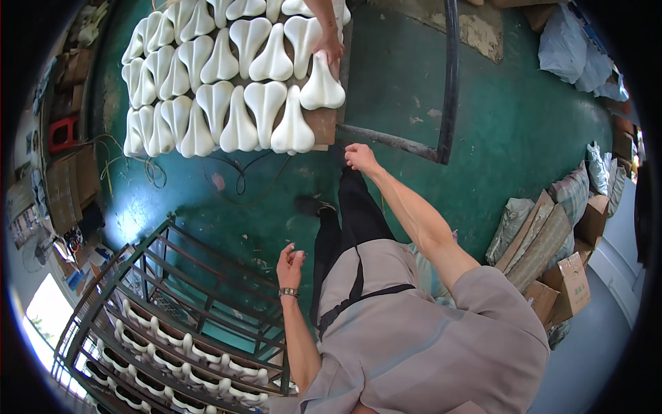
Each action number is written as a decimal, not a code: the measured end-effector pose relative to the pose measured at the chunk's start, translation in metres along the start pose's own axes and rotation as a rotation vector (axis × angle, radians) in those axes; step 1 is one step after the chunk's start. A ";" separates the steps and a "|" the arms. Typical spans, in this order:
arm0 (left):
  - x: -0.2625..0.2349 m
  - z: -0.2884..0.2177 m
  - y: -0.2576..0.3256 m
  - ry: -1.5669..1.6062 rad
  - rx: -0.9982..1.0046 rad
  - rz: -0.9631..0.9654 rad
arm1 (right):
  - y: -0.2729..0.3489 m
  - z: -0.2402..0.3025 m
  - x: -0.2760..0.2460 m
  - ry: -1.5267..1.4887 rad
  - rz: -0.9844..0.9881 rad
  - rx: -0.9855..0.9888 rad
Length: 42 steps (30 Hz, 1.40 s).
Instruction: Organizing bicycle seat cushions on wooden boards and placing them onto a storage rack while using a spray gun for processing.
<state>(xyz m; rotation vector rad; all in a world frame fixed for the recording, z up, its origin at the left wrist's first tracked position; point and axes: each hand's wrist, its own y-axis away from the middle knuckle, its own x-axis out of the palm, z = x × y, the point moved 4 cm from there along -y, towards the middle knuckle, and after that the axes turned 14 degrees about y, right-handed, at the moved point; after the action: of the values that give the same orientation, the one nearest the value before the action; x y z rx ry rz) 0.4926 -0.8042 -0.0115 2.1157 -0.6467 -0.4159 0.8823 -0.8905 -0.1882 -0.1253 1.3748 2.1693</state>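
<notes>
My left hand (pixel 291 267), with a bracelet at the wrist, hangs in the air above the floor near a dark metal rack. Its fingers are loosely bent and apart, and nothing shows in them. Out ahead, my right hand (pixel 360 158) is held with curled fingers, apparently bare, just below the corner of a table (pixel 321 126). White bicycle saddles (pixel 265 103) cover that table in rows, noses alternating. Another person's hand (pixel 329 48) touches the narrow end of one white saddle (pixel 322 84) at the table's right edge. Neither of my hands touches a saddle.
The dark rack (pixel 155 276) at lower left carries more white saddles (pixel 172 359) on its tiers. A black metal frame (pixel 447 90) stands right of the table. Cables (pixel 241 181) lie on the green floor. Cardboard boxes (pixel 569 286) and sacks (pixel 509 224) line the right side.
</notes>
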 end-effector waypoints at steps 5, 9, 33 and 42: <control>0.011 0.012 0.004 0.026 -0.056 -0.031 | -0.016 -0.008 0.009 0.012 0.032 -0.039; 0.026 0.006 -0.001 0.012 -0.052 -0.026 | -0.010 -0.030 0.013 0.173 0.094 0.013; 0.165 0.081 -0.254 0.703 -0.398 -0.102 | -0.245 0.110 -0.116 -0.461 -0.196 0.086; 0.200 0.088 -0.408 1.239 -0.181 -0.204 | -0.404 0.158 -0.107 -0.466 -0.114 -0.120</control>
<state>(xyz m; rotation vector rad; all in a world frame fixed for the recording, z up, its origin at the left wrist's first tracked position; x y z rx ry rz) 0.7315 -0.7756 -0.4073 1.8157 0.3198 0.6942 1.2086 -0.6712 -0.4001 0.2376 0.9510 2.0184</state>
